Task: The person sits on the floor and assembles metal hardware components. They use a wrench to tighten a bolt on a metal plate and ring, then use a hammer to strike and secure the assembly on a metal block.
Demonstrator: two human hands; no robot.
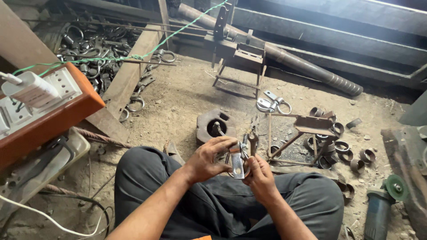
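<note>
The person sits on the dirt floor [178, 98], knees up. The left hand [207, 159] curls closed around the top of a small metal bracket [238, 163] above the lap; the right hand [260, 177] pinches its lower edge, fingers closed, beside a spanner [253, 141].

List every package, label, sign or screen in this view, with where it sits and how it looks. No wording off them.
None of those show: no package, label, sign or screen.
Nearest thing to one: white socket board in an orange-brown wooden box, far left, with a white plug adapter in it.
Both hands, left hand and right hand, hold a plain metal bracket with no marking visible.
</note>
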